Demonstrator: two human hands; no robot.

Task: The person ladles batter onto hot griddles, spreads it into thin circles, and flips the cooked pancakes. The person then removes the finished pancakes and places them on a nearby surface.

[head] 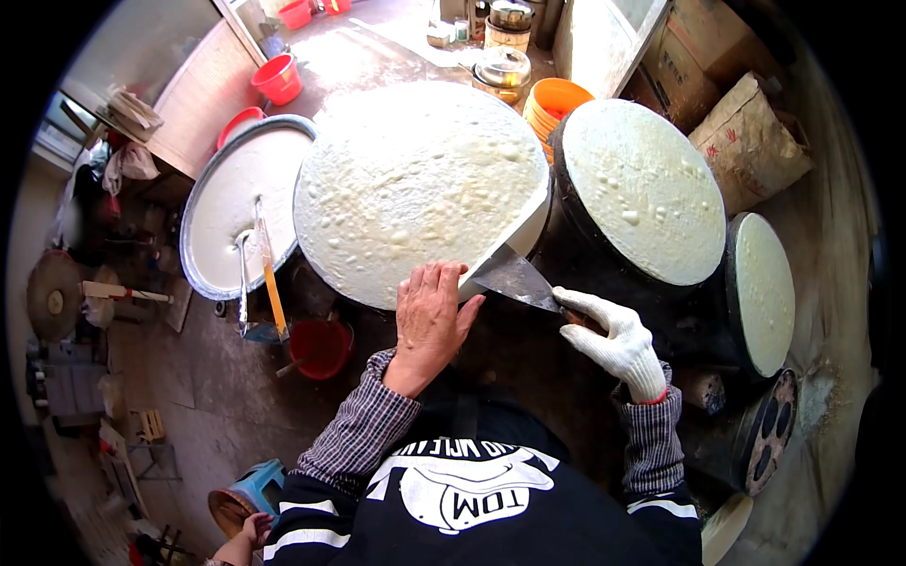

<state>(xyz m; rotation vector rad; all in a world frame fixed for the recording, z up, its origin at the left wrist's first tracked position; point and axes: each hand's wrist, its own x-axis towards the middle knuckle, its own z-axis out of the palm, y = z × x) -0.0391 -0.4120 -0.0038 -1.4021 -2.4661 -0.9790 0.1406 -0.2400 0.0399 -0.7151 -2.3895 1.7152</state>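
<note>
A large pale pancake (417, 198) with a bubbled surface covers a round griddle before me. Its lower right edge is raised and folded over, showing a smooth white underside (527, 226). My left hand (430, 318), bare, touches the near edge of this pancake beside the fold; whether it pinches the edge is hidden. In a white knitted glove, my right hand (616, 339) grips the handle of a broad metal scraper (520, 277). The scraper's blade meets the raised edge, close to my left thumb.
Left of the griddle stands a batter tub (212, 177) holding a ladle (243, 283) and a yellow-handled tool (270, 283). Two more coated griddles (644, 191) (764, 293) stand to the right. A red bucket (325, 350) sits below left. Another person's hand (256, 527) rests near a blue stool (258, 488).
</note>
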